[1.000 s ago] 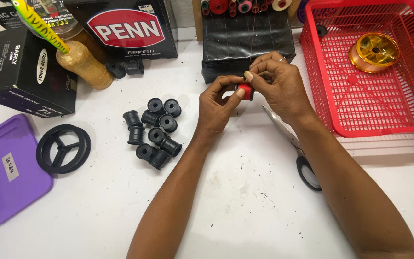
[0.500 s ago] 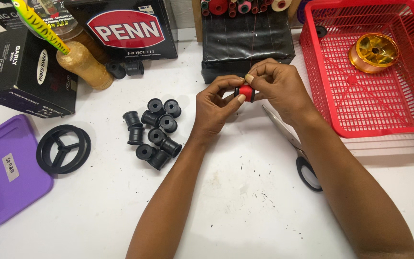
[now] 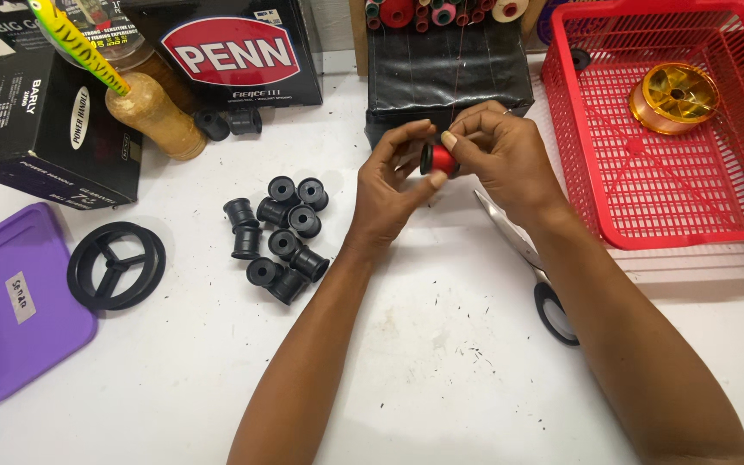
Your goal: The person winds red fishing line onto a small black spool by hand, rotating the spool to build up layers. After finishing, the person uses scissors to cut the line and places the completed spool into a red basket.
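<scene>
Both hands meet above the white table in front of a black box (image 3: 448, 73). My left hand (image 3: 393, 185) pinches a small black spool wound with red thread (image 3: 441, 159) between thumb and fingers. My right hand (image 3: 501, 155) has its fingertips on the same spool from the right side. A thin thread runs up from the spool toward the thread reels on the box. To the left of my left wrist lies a cluster of several bare black spools (image 3: 279, 237).
Scissors (image 3: 527, 258) lie under my right forearm. A red basket (image 3: 691, 172) holding a gold reel spool (image 3: 673, 95) stands at the right. At the left are a purple tray (image 3: 10, 301), a black ring (image 3: 116, 265), dark cartons (image 3: 45, 129) and a cork handle (image 3: 152, 116).
The hands stay in the same place on the spool. Only the fingertips have shifted slightly around it.
</scene>
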